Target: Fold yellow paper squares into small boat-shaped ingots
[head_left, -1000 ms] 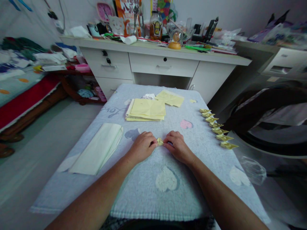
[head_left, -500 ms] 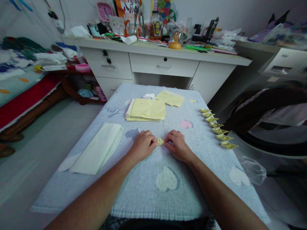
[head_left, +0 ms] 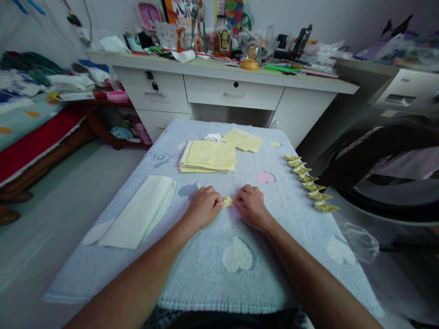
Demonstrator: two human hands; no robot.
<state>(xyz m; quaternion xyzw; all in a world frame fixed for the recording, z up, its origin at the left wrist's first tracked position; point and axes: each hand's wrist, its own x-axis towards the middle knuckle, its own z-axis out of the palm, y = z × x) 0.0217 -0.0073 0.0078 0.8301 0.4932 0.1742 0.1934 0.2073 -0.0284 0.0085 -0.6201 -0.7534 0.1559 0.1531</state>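
Note:
A small folded piece of yellow paper (head_left: 227,201) is pinched between my two hands at the middle of the cloth-covered table (head_left: 240,288). My left hand (head_left: 206,205) holds its left end, with the fingers closed. The right end is in the closed fingers of my right hand (head_left: 251,205). Beyond my hands lies a stack of yellow sheets (head_left: 211,155), with more yellow paper (head_left: 243,139) behind it to the right. Several folded yellow paper pieces (head_left: 318,196) stand in a row along the right edge of the table.
A folded pale cloth or paper (head_left: 140,212) lies on the left of the table. Crumpled white tissue (head_left: 212,137) is behind the yellow stack. A cluttered white desk (head_left: 236,96) stands beyond, a bed (head_left: 41,132) at the left and a washing machine (head_left: 401,100) at the right.
Both hands remain at the small yellow paper. The fingers of my right hand have shifted slightly on its right end, and the whole view has moved very slightly.

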